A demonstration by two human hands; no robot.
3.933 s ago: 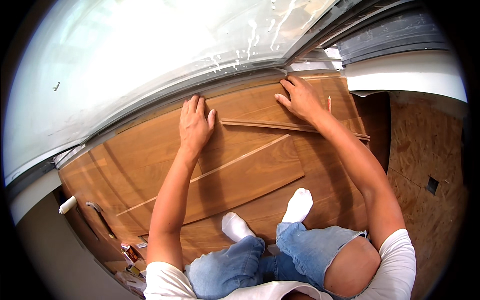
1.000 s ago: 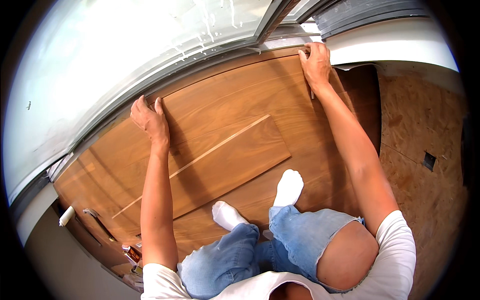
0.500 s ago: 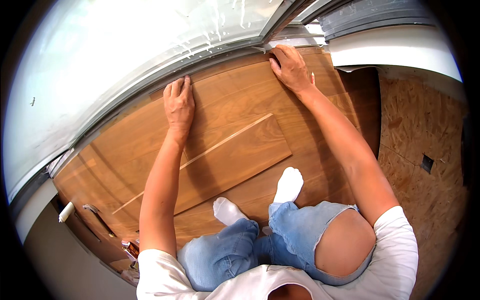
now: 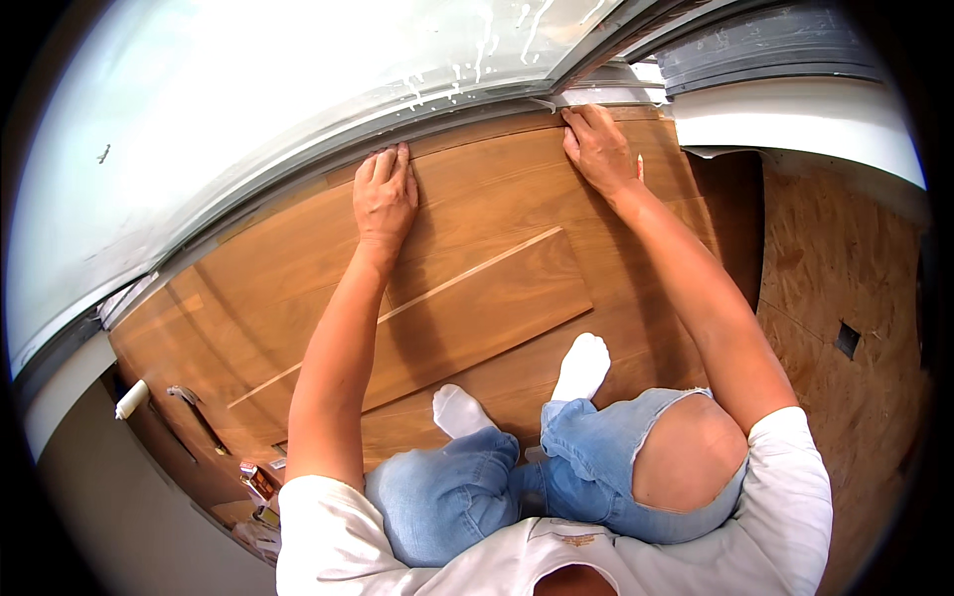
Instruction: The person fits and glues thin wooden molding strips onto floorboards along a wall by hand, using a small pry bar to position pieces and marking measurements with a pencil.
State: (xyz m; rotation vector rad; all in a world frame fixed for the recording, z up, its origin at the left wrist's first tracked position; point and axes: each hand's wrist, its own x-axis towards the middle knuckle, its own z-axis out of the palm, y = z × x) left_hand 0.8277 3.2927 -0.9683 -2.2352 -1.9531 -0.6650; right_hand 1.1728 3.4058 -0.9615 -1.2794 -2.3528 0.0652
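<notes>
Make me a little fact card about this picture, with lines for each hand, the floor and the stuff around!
Left hand: touching the thin wood strip beside the window
Right hand: fingers bent, at the same strip, farther right
Floor: brown wood
Loose board: lying on the floor, in front of the feet
Socks: white
Pencil: beside the right hand

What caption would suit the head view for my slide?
Left hand and right hand at a thin wood strip by the glass panel; a plank lies near white socks.
</notes>
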